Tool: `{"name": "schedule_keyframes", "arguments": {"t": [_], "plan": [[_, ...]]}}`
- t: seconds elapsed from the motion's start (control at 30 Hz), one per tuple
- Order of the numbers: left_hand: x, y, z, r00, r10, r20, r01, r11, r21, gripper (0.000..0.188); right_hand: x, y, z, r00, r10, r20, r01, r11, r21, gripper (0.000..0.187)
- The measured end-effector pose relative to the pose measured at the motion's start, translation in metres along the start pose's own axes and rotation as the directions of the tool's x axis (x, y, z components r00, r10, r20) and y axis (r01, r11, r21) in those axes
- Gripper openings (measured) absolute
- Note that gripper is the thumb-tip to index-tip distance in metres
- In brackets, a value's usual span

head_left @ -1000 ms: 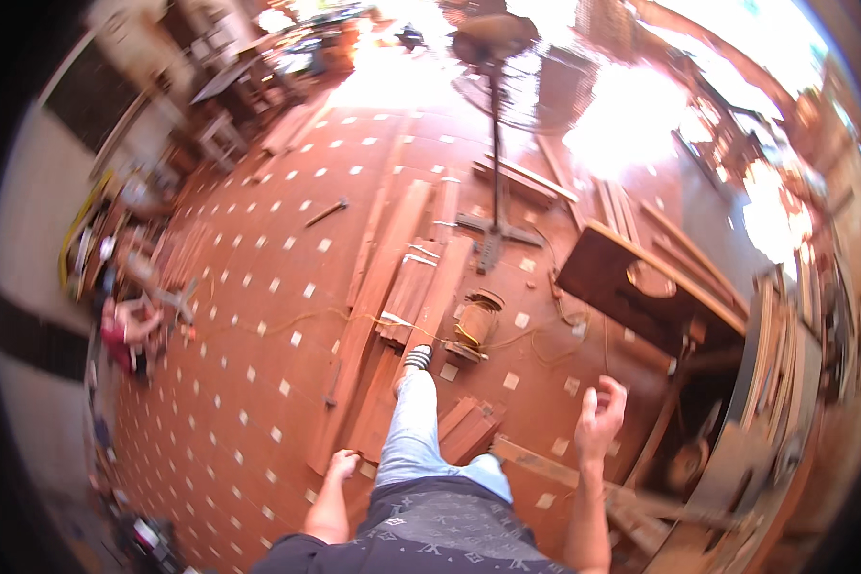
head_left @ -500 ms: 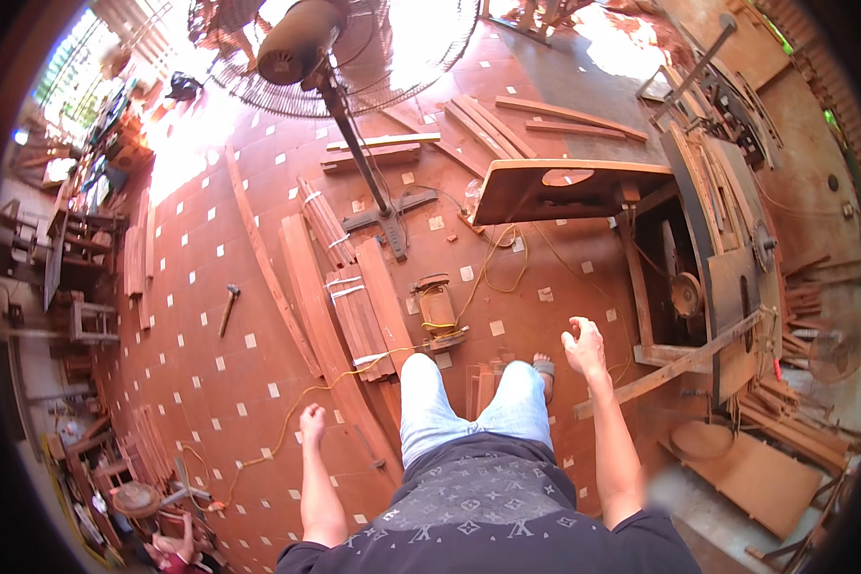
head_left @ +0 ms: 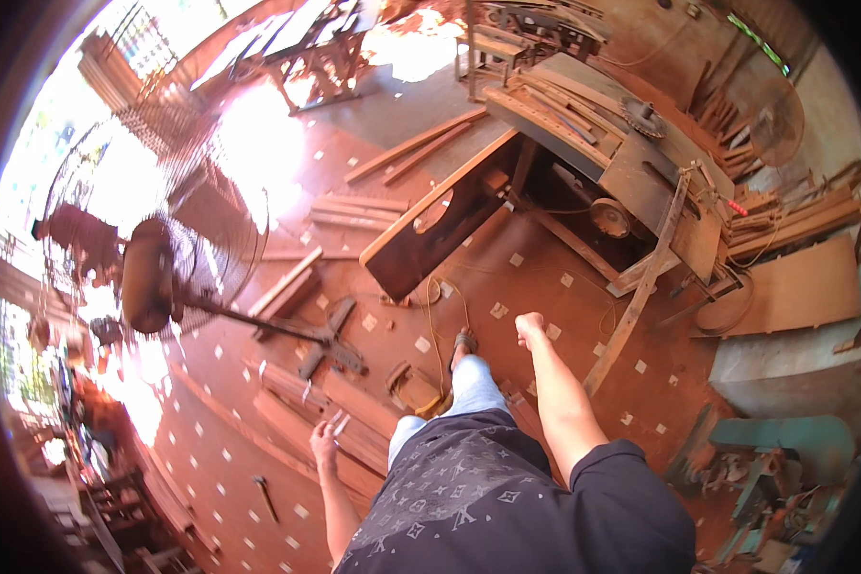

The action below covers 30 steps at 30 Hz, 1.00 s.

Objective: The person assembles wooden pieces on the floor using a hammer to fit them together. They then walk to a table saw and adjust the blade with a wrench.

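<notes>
My left hand (head_left: 325, 442) hangs low at my side with loosely bent fingers partly apart, and I see nothing held in it. Behind it on the floor lie reddish-brown boards (head_left: 364, 402) and a bundle bound with white ties. My right hand (head_left: 530, 328) is raised ahead of me, fingers curled in with nothing visible in them. It is nearest to a long wooden bar (head_left: 646, 287) that slants down from the table saw (head_left: 660, 182), apart from it. A power tool with a yellow cord (head_left: 414, 390) sits on the floor by my legs.
A large standing fan (head_left: 153, 277) rises at the left, its crossed base (head_left: 333, 342) on the tiles. The saw's tilted wooden panel (head_left: 430, 225) juts out ahead. A hammer (head_left: 265, 497) lies at the lower left. Green machinery (head_left: 784, 450) stands at the right.
My view has swung to the right, so the fan sits further left and green machinery has come in. One foot is now stepped forward. My right hand's fingers have curled in.
</notes>
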<state>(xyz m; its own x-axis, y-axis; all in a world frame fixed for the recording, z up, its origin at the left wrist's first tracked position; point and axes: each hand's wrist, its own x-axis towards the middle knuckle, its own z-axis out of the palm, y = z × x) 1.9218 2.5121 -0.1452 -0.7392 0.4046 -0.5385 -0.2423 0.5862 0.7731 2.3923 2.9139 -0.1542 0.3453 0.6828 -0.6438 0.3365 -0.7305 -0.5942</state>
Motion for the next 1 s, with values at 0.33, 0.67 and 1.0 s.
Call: {"name": "schedule_keyframes", "arguments": {"t": [0.33,0.67,1.0], "plan": [[0.139,0.152,0.241,0.831,0.171,0.53,-0.414,0.826,0.383,0.037,0.098,0.014,0.029,0.991,0.132,0.007,-0.132,0.991,-0.036,0.02],[0.135,0.285,0.536,0.589,0.083,0.804,-0.596,0.716,0.363,0.04,0.128,-0.052,-0.043,0.981,0.164,0.104,-0.19,0.929,0.318,0.011],[0.139,0.309,0.843,0.401,0.117,0.909,-0.723,0.65,0.236,0.032,0.302,-0.089,-0.036,0.996,0.063,-0.057,-0.039,0.937,0.347,0.011]]}}
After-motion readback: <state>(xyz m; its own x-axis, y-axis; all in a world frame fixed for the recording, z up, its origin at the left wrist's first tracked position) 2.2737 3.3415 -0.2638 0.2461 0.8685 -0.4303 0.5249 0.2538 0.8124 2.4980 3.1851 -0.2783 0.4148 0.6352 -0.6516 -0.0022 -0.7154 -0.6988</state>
